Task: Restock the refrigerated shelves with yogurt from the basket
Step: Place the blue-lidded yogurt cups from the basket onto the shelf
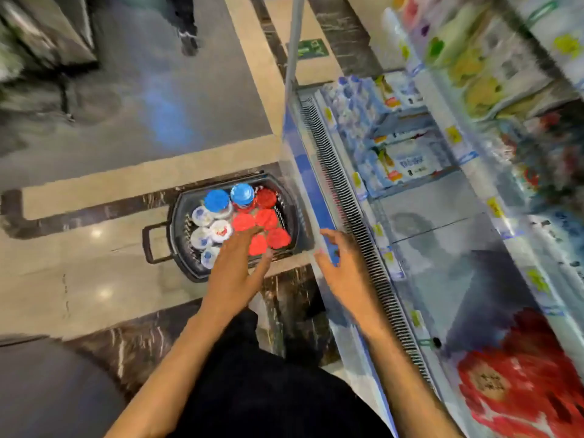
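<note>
Several yogurt cups, all in the basket (173,222) on the floor beside the refrigerated shelves (426,200)? — Newcomer

Yes. Red-lidded cups (268,218) are packed on the side nearer the cooler, blue-lidded cups (216,200) at the far end, and white-lidded cups (202,216) on the left. None stands on the shelf's bare stretch, as far as I can see. — Stocker

And the hands? — Newcomer

Apart, and both hold nothing. The left hand (235,267) hangs over the red lids, fingers straight and spread. Whether the tips touch the lids, I cannot tell through the blur. The right hand (339,257) hovers by the cooler's front edge, near the vent grille (347,216), fingers loosely spread. — Stocker

How would you expect a cup to handle? — Newcomer

Light, I judge, a one-hand lift. Thin plastic walls probably give under a hard squeeze. The lid looks like crinkled foil, likely the weak part, so I would not press or pinch there. Chilled cups may be damp and slippery. — Stocker

Where to take hold, then? — Newcomer

Round the side wall just under the rim, thumb against fingers. They stand tight together, so I would start with an outer red one, where fingers can get down beside it, and lift straight up. — Stocker
</note>
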